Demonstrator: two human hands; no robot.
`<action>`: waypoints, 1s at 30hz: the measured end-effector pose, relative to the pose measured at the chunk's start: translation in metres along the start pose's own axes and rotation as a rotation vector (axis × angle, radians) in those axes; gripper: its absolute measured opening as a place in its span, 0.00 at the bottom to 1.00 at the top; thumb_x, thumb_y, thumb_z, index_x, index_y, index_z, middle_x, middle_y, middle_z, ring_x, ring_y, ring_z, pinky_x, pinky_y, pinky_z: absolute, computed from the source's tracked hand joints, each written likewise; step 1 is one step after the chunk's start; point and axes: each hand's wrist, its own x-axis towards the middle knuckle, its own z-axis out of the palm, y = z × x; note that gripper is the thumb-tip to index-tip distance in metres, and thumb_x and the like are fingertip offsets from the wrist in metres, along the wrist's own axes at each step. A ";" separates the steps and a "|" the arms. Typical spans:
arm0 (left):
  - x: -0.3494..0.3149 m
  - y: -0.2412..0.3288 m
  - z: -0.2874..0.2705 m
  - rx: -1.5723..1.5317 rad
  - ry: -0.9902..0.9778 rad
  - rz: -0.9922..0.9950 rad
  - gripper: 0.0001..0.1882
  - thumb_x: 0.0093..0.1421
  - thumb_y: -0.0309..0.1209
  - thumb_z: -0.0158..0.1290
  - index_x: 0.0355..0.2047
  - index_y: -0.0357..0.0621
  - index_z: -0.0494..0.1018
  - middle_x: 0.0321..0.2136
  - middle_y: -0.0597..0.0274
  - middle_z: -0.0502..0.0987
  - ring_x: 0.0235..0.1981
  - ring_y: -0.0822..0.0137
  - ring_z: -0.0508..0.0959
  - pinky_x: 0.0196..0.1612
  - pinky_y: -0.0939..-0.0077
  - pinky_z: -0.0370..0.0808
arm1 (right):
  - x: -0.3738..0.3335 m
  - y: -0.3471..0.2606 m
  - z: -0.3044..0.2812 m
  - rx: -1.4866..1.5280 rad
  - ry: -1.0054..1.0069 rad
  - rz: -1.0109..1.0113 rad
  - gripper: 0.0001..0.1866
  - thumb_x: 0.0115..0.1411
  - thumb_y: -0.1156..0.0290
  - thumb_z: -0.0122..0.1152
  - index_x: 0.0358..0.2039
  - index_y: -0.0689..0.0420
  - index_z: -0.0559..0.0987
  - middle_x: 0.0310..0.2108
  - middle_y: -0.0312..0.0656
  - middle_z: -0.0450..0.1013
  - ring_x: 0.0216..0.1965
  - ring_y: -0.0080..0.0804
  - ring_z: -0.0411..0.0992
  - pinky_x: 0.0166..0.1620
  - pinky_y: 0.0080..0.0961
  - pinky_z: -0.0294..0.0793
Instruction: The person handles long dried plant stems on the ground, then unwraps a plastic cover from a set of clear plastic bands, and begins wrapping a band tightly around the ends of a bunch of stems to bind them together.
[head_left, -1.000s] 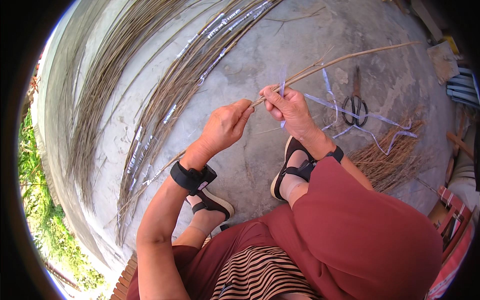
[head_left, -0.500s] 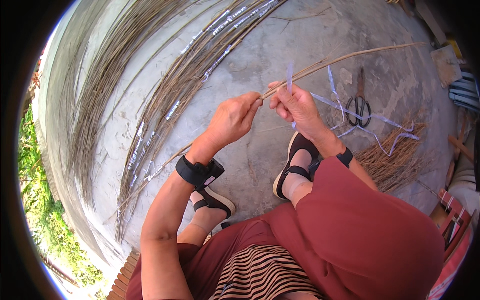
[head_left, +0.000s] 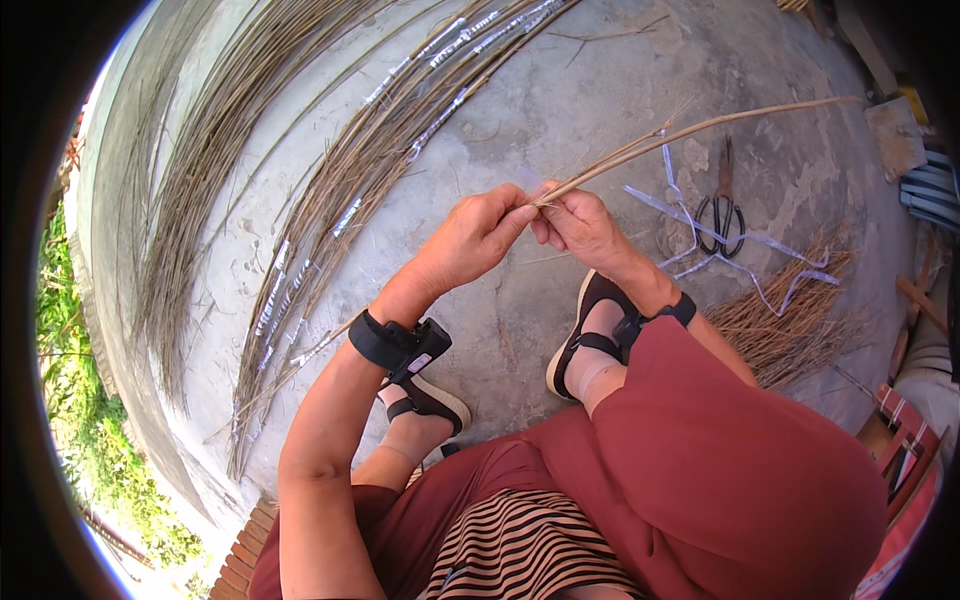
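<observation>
Sticks (head_left: 600,168), thin, woody and brown, slightly rough and gently arched, slant from the hands up to the upper right, one reaching well past the other. Their near end is at the fingertips, mid-picture. The left hand (head_left: 480,232) pinches them there between thumb and fingers. The right hand (head_left: 585,232) curls just beside it, beneath the sticks; its exact grip cannot be told. A wisp of translucent, pale ribbon (head_left: 530,178) shows behind the fingertips.

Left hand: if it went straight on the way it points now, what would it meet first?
Most likely the right hand, whose fingers lie just ahead of the left hand at the sticks; whether they already touch is unclear.
</observation>
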 end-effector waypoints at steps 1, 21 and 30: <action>0.000 -0.001 0.001 -0.055 -0.006 -0.035 0.11 0.62 0.32 0.43 0.35 0.36 0.69 0.19 0.64 0.69 0.21 0.74 0.65 0.26 0.79 0.64 | 0.001 -0.001 0.000 -0.003 -0.037 -0.058 0.15 0.64 0.62 0.40 0.29 0.57 0.71 0.18 0.31 0.65 0.18 0.13 0.60 0.21 0.12 0.60; 0.000 0.001 -0.004 0.016 0.030 -0.078 0.16 0.62 0.31 0.44 0.47 0.36 0.68 0.19 0.68 0.68 0.21 0.80 0.63 0.24 0.82 0.64 | -0.020 -0.010 -0.013 -0.071 -0.081 0.024 0.10 0.62 0.67 0.46 0.35 0.59 0.73 0.21 0.31 0.67 0.20 0.14 0.61 0.23 0.11 0.62; 0.000 0.007 0.003 -0.390 -0.036 -0.127 0.19 0.62 0.31 0.45 0.52 0.34 0.62 0.20 0.72 0.68 0.21 0.83 0.60 0.23 0.88 0.59 | -0.001 -0.004 -0.001 0.050 -0.070 -0.157 0.10 0.62 0.69 0.44 0.36 0.59 0.73 0.22 0.33 0.67 0.21 0.14 0.62 0.23 0.11 0.62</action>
